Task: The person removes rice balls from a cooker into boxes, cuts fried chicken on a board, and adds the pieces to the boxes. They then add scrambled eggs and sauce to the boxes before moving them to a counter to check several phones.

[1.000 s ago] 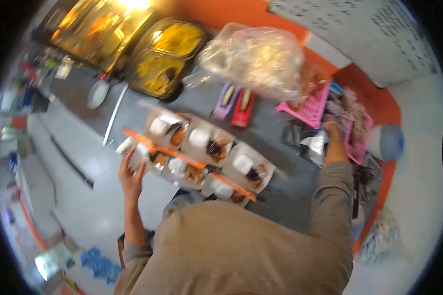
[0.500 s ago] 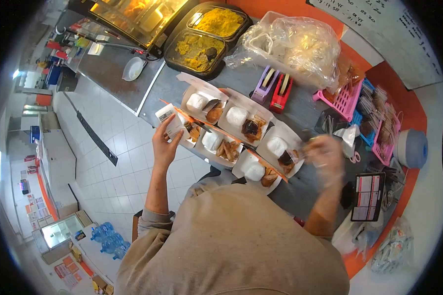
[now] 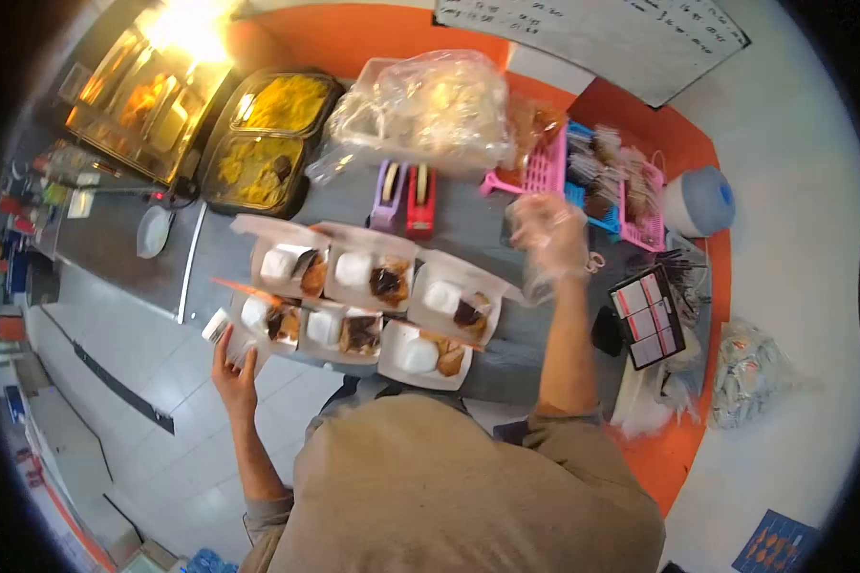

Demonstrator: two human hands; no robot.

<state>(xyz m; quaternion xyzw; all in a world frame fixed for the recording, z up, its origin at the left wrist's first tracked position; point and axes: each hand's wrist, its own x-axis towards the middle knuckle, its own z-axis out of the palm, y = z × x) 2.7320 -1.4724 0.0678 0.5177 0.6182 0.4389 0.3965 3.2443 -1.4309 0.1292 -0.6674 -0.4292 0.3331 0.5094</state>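
My left hand (image 3: 234,371) is pinched on a white printed piece (image 3: 216,326), perhaps a box flap, at the left end of the meal boxes. My right hand (image 3: 550,234) wears a clear plastic glove and is blurred. It is over the counter near a pink basket (image 3: 542,162), fingers bent; whether they hold anything is not visible. Several open paper boxes stand in two rows, holding white rice (image 3: 419,357) and browned chicken pieces (image 3: 449,359). Dark glossy sauce packets (image 3: 388,282) lie on the chicken in most boxes; the front right box shows none.
Behind the boxes stand purple (image 3: 388,196) and red tape dispensers (image 3: 420,202). Two trays of yellow food (image 3: 258,181), a plastic-covered tub (image 3: 430,115) and a lit display case (image 3: 148,105) line the back. A tablet (image 3: 647,317) and scissors (image 3: 594,263) lie at right.
The view has turned. My right hand has left the right-hand box and moved to beside the pink basket. A dark packet now shows in the front middle box. My left hand keeps its pinch.
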